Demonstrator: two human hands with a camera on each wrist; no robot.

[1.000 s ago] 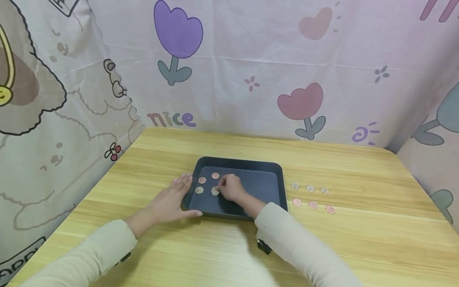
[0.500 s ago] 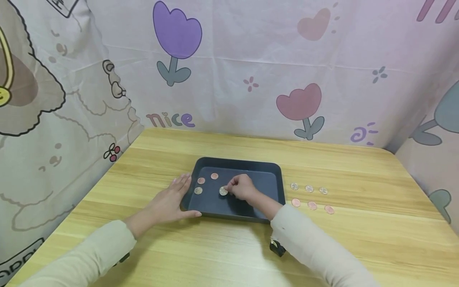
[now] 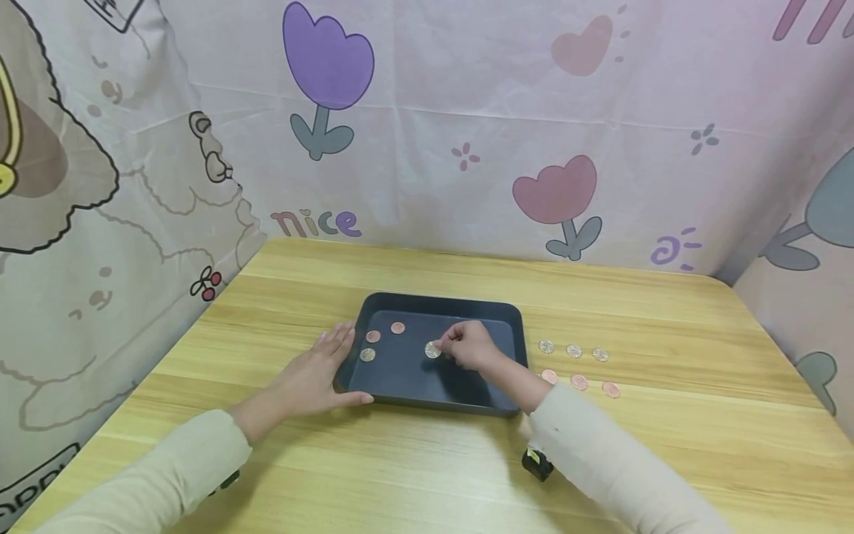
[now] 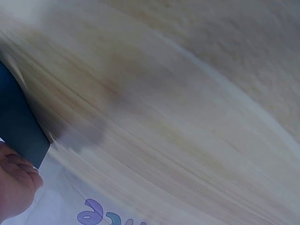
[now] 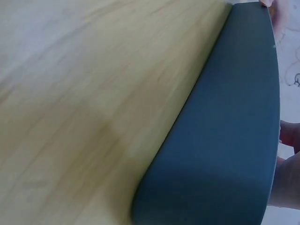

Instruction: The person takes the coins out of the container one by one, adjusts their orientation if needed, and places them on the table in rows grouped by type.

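Note:
A dark rectangular baking tray (image 3: 427, 402) lies on the table. My left hand (image 3: 313, 378) rests along its left side, fingers straight on the outer wall and thumb at the near corner. Over the middle of the tray, my right hand (image 3: 469, 345) pinches a silvery coin (image 3: 432, 349) between thumb and fingertips. Inside the tray at left lie two copper coins (image 3: 373, 337) and one silvery-gold coin (image 3: 368, 355). The wrist views show mostly the tray's outer wall (image 5: 220, 122) and table; the held coin is hidden there.
Right of the tray, three silvery coins (image 3: 574, 351) form a row on the wooden table (image 3: 373, 467). Three copper coins (image 3: 579, 383) form another row nearer me. A printed cloth (image 3: 427, 148) hangs behind and at both sides.
My right hand has moved right across the tray, lifting the silvery coin from its spot beside the other silvery-gold one. The left hand stays at the tray's side.

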